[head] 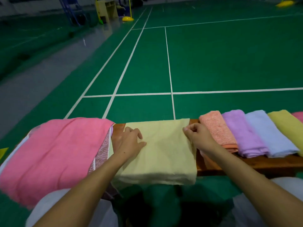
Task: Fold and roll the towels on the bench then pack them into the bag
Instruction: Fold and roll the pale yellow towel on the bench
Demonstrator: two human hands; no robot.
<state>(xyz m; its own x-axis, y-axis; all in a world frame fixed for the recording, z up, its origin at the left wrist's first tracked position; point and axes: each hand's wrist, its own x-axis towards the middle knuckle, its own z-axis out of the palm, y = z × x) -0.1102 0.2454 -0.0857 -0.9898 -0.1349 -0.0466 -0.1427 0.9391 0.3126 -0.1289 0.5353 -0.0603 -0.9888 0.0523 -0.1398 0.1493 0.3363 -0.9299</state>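
**Pale yellow towel under both hands at the bench's middle**

We see a pale yellow towel (164, 153) spread flat across the wooden bench (246, 164), its near edge hanging over the front. Our left hand (131, 141) rests on the towel's left edge at about 9 o'clock, fingers loosely spread and lying on the cloth. Our right hand (196, 136) pinches the towel's right edge near its far corner, at about 2 o'clock, fingertips curled on the fabric. At 9 o'clock of the towel lies a large pink towel (54, 153) on top of a stack. At 3 o'clock folded towels lie side by side: salmon towel (216, 130), purple towel (242, 133), light blue towel (268, 133), yellow towel (288, 126).
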